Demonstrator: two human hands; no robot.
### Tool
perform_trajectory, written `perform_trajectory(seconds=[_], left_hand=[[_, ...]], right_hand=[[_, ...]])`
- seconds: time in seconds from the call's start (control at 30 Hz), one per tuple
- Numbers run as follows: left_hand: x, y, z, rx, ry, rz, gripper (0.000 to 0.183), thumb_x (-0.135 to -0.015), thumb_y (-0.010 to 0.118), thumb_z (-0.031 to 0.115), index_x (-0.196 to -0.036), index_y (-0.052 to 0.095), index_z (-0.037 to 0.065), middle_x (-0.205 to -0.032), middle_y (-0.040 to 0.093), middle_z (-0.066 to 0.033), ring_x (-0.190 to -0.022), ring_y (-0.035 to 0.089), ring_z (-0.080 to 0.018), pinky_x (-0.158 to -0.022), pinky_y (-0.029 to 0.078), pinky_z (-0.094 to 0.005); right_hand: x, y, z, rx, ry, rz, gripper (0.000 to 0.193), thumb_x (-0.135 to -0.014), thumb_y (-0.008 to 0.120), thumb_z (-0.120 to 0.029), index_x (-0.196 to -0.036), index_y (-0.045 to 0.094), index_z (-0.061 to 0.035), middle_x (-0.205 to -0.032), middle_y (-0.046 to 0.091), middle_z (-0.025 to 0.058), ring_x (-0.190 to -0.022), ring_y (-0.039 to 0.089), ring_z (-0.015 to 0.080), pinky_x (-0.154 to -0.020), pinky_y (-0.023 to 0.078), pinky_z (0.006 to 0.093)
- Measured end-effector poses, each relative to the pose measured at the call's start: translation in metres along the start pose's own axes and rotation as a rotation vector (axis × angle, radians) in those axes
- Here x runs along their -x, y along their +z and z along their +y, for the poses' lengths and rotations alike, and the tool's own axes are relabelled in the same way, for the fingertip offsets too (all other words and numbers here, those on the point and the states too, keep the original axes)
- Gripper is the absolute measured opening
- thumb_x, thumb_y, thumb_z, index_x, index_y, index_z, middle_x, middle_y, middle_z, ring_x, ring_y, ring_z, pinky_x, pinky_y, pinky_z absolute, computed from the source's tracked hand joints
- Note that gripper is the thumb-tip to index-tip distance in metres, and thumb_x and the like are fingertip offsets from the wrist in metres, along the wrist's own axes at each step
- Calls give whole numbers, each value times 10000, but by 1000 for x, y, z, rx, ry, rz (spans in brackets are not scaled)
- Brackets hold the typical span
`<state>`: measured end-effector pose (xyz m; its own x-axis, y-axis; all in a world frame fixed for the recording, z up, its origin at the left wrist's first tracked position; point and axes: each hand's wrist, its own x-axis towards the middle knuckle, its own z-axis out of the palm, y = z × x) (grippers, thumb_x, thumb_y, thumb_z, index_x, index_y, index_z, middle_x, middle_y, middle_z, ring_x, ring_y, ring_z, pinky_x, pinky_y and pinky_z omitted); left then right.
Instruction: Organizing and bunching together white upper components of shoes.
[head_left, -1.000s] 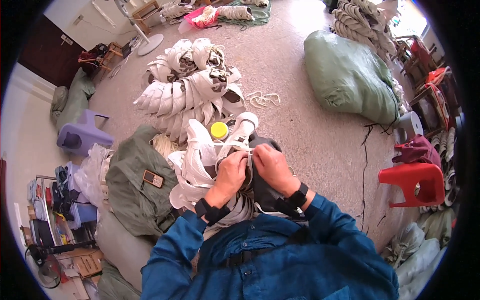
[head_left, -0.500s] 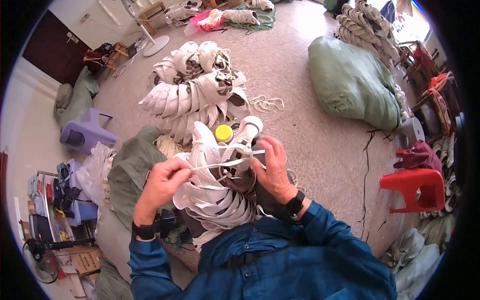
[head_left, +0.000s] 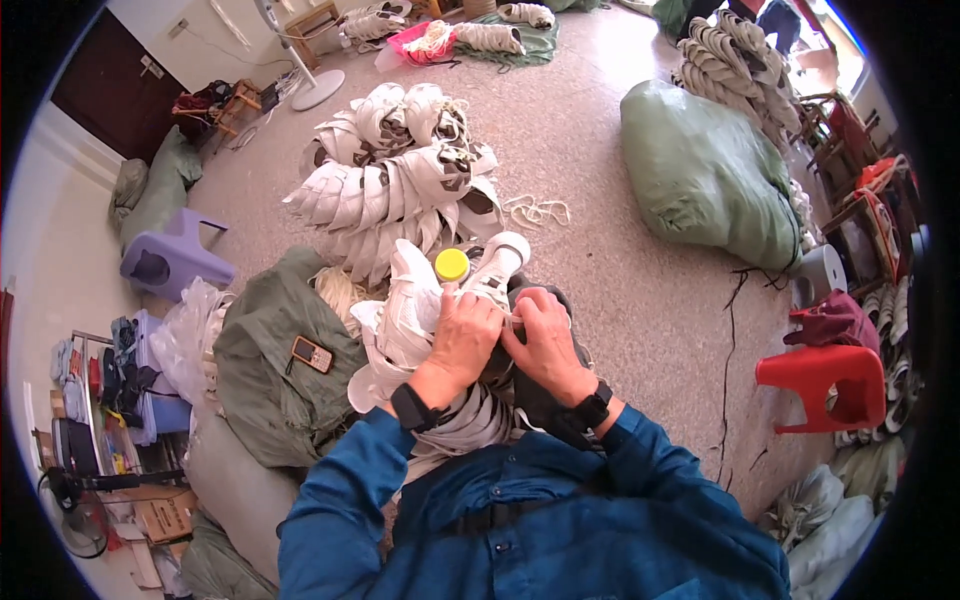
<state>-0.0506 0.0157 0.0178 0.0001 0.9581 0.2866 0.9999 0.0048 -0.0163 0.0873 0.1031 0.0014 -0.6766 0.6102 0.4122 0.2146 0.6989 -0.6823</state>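
My left hand [head_left: 463,335] bends over a white shoe upper [head_left: 499,264] in my lap, its fingers closed and covering the upper's eyelets. Close beside it, my right hand [head_left: 545,345] pinches a white shoelace; a short bit of the lace shows between the two hands. What exactly the left fingertips grip is mostly hidden, but they meet at the lace. More white shoe uppers [head_left: 400,335] lie nested in a stack under and left of my hands. A yellow lid [head_left: 452,265] shows just beyond them.
Ahead on the floor is a pile of white uppers [head_left: 380,190], with loose laces [head_left: 538,211] beside it. A phone [head_left: 312,354] rests on green cloth [head_left: 260,400] at left. Around stand a purple stool [head_left: 175,255], a red stool [head_left: 825,385] and a large green sack [head_left: 705,175].
My left hand has moved right and forward from the pulled-out lace to the shoe upper, beside my right hand. The phone is now uncovered.
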Motion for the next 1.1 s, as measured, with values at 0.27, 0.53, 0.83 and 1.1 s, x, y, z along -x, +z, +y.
perform_trajectory(seconds=[0.27,0.53,0.83,1.1], left_hand=[[79,-154,-82,-300,-209,-226,64,-766,615,119,-771,679,114,-760,601,-70,-854,605,-261,-1005,352,-515],[115,-177,-71,-10,-176,-697,86,-763,718,168,-764,695,85,-783,623,-89,-851,602,-277,-915,408,-413],[-22,-27,-36,-34,47,25,202,-828,607,69,-1024,630,28,-978,635,-163,-996,615,-332,-1043,376,-482],[-15,-91,-38,96,34,-141,129,-826,606,59,-950,637,60,-804,613,-120,-741,638,-329,-642,502,-419]], right_hand=[[1,-5,17,34,47,-8,244,-705,655,-73,-904,518,-43,-1010,538,145,-970,529,353,-859,410,453],[7,7,9,3,74,42,261,-762,672,-74,-986,547,-24,-1136,578,161,-1102,544,356,-980,402,444],[11,6,7,45,4,6,280,-786,684,-105,-1025,571,-13,-1168,567,170,-1141,524,366,-996,398,460],[-34,8,-5,79,-200,19,275,-779,657,-92,-1041,595,-38,-1122,584,133,-1108,541,335,-1045,353,489]])
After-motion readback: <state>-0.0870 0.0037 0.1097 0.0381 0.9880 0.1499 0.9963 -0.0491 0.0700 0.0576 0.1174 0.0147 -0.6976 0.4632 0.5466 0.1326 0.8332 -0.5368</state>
